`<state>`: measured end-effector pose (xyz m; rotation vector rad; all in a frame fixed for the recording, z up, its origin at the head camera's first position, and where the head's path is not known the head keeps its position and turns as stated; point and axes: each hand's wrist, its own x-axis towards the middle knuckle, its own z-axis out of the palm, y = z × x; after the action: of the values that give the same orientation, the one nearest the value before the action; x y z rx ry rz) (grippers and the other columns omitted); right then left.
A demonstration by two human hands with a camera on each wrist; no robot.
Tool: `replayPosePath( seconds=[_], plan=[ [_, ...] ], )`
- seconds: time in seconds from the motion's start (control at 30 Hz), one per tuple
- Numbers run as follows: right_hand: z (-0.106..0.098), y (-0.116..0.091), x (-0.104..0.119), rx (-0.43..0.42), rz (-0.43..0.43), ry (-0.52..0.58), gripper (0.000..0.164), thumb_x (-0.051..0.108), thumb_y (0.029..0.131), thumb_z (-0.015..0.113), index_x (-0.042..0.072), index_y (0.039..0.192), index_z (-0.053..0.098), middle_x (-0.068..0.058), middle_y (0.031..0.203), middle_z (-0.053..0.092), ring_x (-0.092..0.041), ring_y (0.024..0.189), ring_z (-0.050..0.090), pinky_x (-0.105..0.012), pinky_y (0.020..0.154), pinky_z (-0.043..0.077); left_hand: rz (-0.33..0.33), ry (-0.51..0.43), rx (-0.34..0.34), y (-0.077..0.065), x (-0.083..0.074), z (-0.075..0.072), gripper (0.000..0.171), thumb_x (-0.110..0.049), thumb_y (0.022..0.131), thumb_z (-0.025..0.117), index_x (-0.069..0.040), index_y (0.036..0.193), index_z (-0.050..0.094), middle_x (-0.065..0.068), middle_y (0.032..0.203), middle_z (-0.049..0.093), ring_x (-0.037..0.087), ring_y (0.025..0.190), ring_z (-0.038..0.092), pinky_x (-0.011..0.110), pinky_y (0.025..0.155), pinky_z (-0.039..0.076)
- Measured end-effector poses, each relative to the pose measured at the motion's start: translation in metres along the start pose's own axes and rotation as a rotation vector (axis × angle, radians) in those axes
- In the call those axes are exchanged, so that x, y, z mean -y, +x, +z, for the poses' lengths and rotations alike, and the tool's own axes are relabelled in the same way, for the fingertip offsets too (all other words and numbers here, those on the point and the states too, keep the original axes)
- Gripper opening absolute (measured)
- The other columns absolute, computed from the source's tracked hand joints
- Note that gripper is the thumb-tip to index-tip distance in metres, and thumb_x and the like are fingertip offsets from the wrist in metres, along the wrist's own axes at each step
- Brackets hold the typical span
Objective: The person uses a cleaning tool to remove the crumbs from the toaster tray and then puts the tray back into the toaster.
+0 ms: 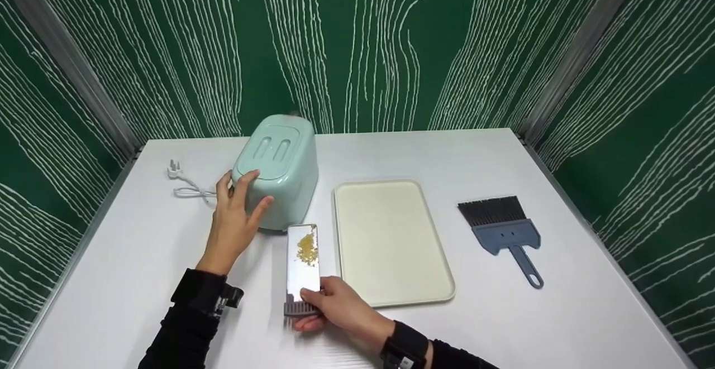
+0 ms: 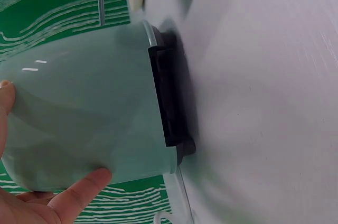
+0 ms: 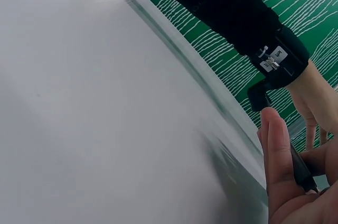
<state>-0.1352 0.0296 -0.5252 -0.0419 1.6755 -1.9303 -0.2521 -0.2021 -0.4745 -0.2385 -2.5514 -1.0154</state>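
A mint-green toaster [image 1: 301, 182] stands at the back left of the table. My left hand [image 1: 232, 229] holds its near end, with fingers on the top and far edge and the thumb on the near side. In the left wrist view, a dark opening [image 2: 166, 94] runs along the toaster's lower end. My right hand [image 1: 341, 305] grips the dark ridged end of a narrow, shiny crumb tray [image 1: 296, 279], thumb on top and fingers beneath. Yellow crumbs [image 1: 307, 249] lie on the tray's far half. The right wrist view shows the tray's thin dark edge between thumb and fingers.
A cream rectangular tray [image 1: 394, 240] lies right of the crumb tray. Farther right lies a blue-grey hand brush [image 1: 508, 235] with black bristles. The toaster's white cord and plug [image 1: 192, 190] rest at its left. Green walls [image 1: 368, 51] with white lines enclose the table.
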Motion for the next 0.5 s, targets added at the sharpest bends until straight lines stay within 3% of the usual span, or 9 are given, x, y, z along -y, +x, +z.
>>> replayPosePath(
  seconds=[0.5],
  plan=[
    [-0.034, -0.003, 0.022, -0.029, -0.053, -0.014, 0.025, 0.013, 0.110, 0.059, -0.010, 0.119, 0.058, -0.022, 0.098, 0.079, -0.016, 0.072, 0.080, -0.024, 0.068, 0.064, 0.003, 0.002, -0.011, -0.001, -0.003, 0.000, 0.059, -0.041, 0.104, 0.071, -0.024, 0.155, 0.047, 0.029, 0.164, 0.027, 0.055, 0.139, 0.054, 0.071, 0.099, 0.054]
  ],
)
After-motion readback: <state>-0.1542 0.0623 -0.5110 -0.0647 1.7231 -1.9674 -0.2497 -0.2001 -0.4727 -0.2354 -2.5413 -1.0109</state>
